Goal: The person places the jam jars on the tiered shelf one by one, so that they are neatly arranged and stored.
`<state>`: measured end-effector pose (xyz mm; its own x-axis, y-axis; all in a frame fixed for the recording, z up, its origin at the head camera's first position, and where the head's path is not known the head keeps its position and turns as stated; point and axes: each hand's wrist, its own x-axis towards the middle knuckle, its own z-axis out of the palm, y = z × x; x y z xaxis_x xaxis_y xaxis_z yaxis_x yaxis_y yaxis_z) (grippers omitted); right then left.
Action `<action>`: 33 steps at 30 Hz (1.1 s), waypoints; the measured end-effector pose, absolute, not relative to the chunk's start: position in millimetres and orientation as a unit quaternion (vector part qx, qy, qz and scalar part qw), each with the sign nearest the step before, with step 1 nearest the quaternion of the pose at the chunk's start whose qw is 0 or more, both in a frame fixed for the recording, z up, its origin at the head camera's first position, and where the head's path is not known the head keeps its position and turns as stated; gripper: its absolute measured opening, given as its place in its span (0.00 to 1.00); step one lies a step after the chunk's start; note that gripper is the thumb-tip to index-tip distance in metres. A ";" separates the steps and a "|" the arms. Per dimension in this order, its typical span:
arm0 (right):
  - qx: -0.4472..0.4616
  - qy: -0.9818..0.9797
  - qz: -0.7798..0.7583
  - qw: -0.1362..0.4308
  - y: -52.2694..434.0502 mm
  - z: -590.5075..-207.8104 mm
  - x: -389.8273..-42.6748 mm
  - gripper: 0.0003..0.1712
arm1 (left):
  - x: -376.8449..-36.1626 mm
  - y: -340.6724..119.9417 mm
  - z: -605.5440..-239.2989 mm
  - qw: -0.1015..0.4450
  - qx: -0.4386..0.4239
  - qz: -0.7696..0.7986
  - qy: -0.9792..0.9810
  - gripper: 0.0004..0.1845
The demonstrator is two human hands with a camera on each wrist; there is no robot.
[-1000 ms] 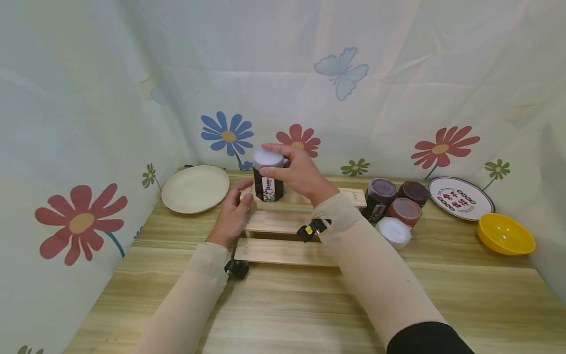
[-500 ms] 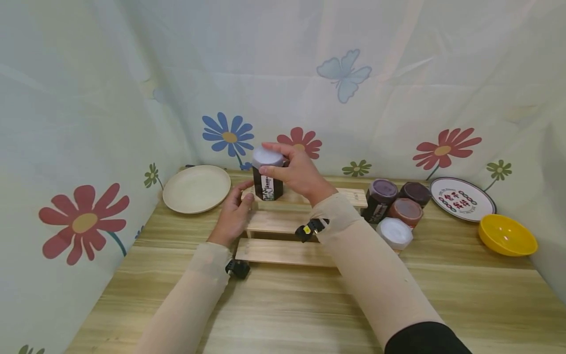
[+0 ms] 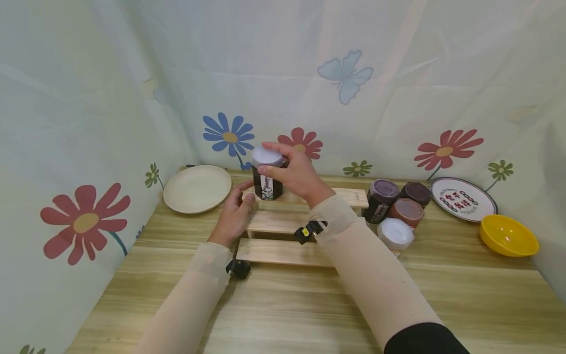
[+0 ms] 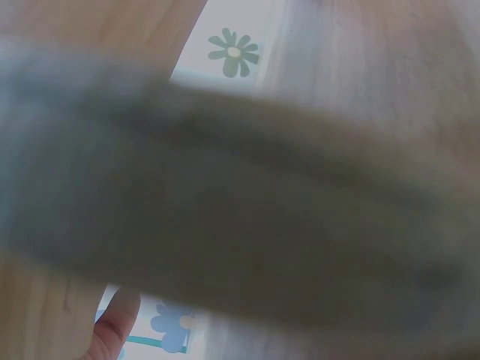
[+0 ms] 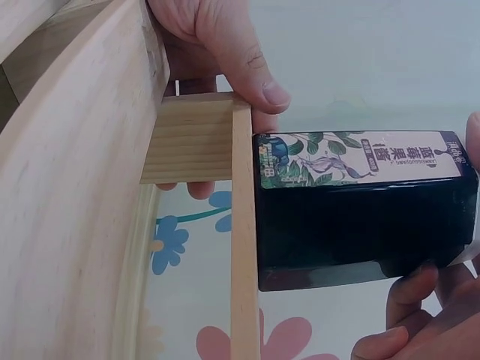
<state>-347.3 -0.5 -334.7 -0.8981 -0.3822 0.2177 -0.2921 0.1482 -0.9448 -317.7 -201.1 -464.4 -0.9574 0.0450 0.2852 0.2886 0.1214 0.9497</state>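
Observation:
A dark faceted jar with a pale lilac lid and a printed label stands at the left end of the top step of a three-step wooden rack. My right hand grips it around the lid from above. In the right wrist view the base of the jar meets the top board. My left hand holds the rack's left end, its thumb at the board's edge and fingertips showing below. A blurred dark shape covers most of the left wrist view, leaving a fingertip in sight.
Right of the rack cluster several jars, including a purple-topped one and a white-topped one. Farther right are a patterned plate and a yellow bowl. A cream plate lies left. A flowered curtain hangs behind.

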 end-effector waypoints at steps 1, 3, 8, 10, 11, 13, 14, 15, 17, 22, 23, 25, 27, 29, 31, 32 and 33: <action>-0.223 0.758 -0.612 0.036 -0.4 -334.9 -346.9 0.34 | -317.8 -201.0 -464.4 0.093 -0.112 -0.654 -0.742 0.22; -0.224 0.760 -0.610 0.038 0.1 -334.9 -346.2 0.34 | -318.0 -200.8 -464.5 0.093 -0.114 -0.656 -0.741 0.22; -0.229 0.762 -0.604 0.042 0.8 -334.7 -344.9 0.36 | -318.3 -200.6 -464.4 0.096 -0.116 -0.659 -0.737 0.22; -0.233 0.765 -0.599 0.040 1.4 -335.0 -344.7 0.37 | -317.8 -200.0 -464.5 0.095 -0.117 -0.660 -0.736 0.22; -0.235 0.767 -0.596 0.038 2.0 -335.3 -344.6 0.37 | -317.3 -200.0 -464.3 0.094 -0.118 -0.660 -0.736 0.22; -0.238 0.771 -0.590 0.037 4.2 -336.1 -344.4 0.39 | -316.4 -199.8 -464.2 0.091 -0.116 -0.661 -0.736 0.22; -0.238 0.773 -0.587 0.037 6.0 -336.6 -344.3 0.40 | -316.2 -199.9 -464.2 0.090 -0.114 -0.662 -0.736 0.22; -0.240 0.775 -0.584 0.035 8.4 -337.0 -343.9 0.41 | -316.2 -200.1 -464.5 0.089 -0.113 -0.662 -0.736 0.22; -0.239 0.777 -0.581 0.033 14.8 -338.0 -342.3 0.43 | -316.8 -200.3 -464.7 0.089 -0.113 -0.661 -0.736 0.22; -0.235 0.783 -0.576 0.027 37.2 -338.8 -333.0 0.43 | -319.0 -199.1 -467.6 0.089 -0.114 -0.663 -0.735 0.22; -0.232 0.785 -0.574 0.028 42.1 -338.7 -330.7 0.42 | -318.6 -199.1 -467.4 0.087 -0.113 -0.662 -0.735 0.22; -0.227 0.785 -0.576 0.034 52.4 -338.8 -326.0 0.41 | -318.3 -200.1 -467.4 0.085 -0.112 -0.661 -0.737 0.22; -0.214 0.785 -0.580 0.046 63.9 -338.4 -320.0 0.39 | -317.8 -201.0 -466.9 0.084 -0.109 -0.659 -0.740 0.22; -0.207 0.780 -0.588 0.058 76.5 -337.7 -313.8 0.38 | -317.5 -201.6 -466.5 0.084 -0.109 -0.656 -0.742 0.22; -0.198 0.780 -0.589 0.069 90.4 -336.5 -306.5 0.36 | -317.8 -201.6 -466.8 0.084 -0.108 -0.657 -0.741 0.22; -0.193 0.783 -0.587 0.072 97.5 -336.1 -302.6 0.35 | -317.5 -201.4 -466.7 0.084 -0.107 -0.658 -0.741 0.22; -0.191 0.785 -0.585 0.074 104.7 -335.5 -298.7 0.35 | -317.3 -201.1 -466.6 0.083 -0.107 -0.659 -0.740 0.22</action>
